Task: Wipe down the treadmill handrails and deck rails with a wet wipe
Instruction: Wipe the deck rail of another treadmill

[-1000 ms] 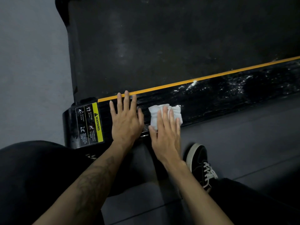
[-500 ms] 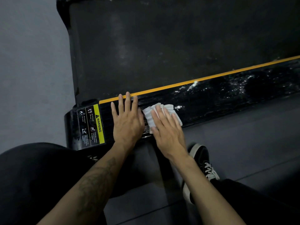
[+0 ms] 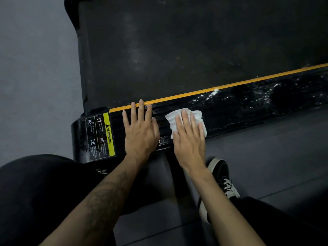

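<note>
Right hand [image 3: 189,141] lies flat, fingers straight, pressing white wet wipe [image 3: 186,121] onto black deck rail [image 3: 248,110], just right of warning label [image 3: 100,136]. Left hand [image 3: 141,132] lies flat with fingers spread, holding nothing, on the rail between label and wipe.

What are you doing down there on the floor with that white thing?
A person is crouched beside a treadmill, cleaning its black deck rail. The right hand presses a white wet wipe flat against the rail with straight fingers. The left hand rests flat on the rail next to it, near the yellow warning sticker. Farther to the right the rail shines wet. A black sneaker is on the grey floor just below.
</note>
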A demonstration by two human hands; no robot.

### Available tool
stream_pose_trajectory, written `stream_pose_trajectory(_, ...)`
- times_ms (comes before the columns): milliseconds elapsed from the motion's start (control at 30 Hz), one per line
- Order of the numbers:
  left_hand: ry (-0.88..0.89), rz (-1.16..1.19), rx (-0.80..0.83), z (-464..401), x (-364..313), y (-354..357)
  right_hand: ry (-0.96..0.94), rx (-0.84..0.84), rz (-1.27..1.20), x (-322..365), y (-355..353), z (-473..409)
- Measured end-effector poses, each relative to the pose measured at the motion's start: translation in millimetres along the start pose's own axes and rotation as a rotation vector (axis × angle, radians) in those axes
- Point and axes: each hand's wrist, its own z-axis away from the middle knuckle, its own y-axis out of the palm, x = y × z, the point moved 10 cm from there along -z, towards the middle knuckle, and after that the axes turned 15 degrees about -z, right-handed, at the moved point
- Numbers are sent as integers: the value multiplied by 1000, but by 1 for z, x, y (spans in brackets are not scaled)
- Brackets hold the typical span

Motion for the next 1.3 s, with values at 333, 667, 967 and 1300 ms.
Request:
stream_pose_trajectory(333,1,-10,6,0,-1,2,-204,-8,-209,29,-11,1)
stream_pose_trajectory(667,1,-26,-10,0,-2,1,-240,-146,-283,24,-25,-2)
stream_pose_trajectory(967,-4,-28,-7,0,0,2,-136,-85,-196,27,-12,-4)
stream_pose_trajectory(1300,-5,-25,-5,0,-1,1,-211,-17,-138,16,-6,4)
